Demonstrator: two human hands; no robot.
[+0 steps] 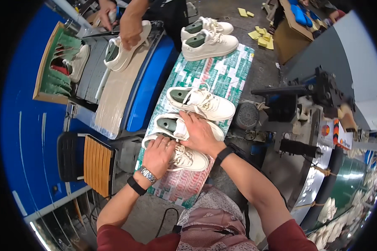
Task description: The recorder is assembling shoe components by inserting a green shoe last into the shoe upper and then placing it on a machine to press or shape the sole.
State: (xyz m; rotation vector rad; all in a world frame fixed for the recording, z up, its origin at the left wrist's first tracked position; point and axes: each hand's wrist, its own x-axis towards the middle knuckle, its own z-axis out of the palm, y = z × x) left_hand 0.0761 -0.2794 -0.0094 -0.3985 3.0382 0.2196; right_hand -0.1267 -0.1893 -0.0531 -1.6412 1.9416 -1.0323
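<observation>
Several cream lace-up sneakers with dark green insoles lie on a long board wrapped in green-and-white printed covering (pixel 234 71). My left hand (pixel 158 159) grips the nearest sneaker (pixel 190 160) around its collar, thumb side toward the laces. My right hand (pixel 202 134) is on the sneaker just beyond (pixel 163 122), fingers over its tongue and laces, hiding much of the upper. A third sneaker (pixel 215 105) rests untouched past that one. At the board's far end stands a pair, its nearer sneaker (pixel 209 45) showing its side.
Across the board, a co-worker's hand (pixel 131 29) holds another sneaker (pixel 118 56) over a plastic-wrapped bench (pixel 120 92). A slatted wooden chair (pixel 98 165) stands to the left. On the right are a black machine (pixel 318 90) and a motor (pixel 247 115). Yellow pieces (pixel 263 37) litter the floor.
</observation>
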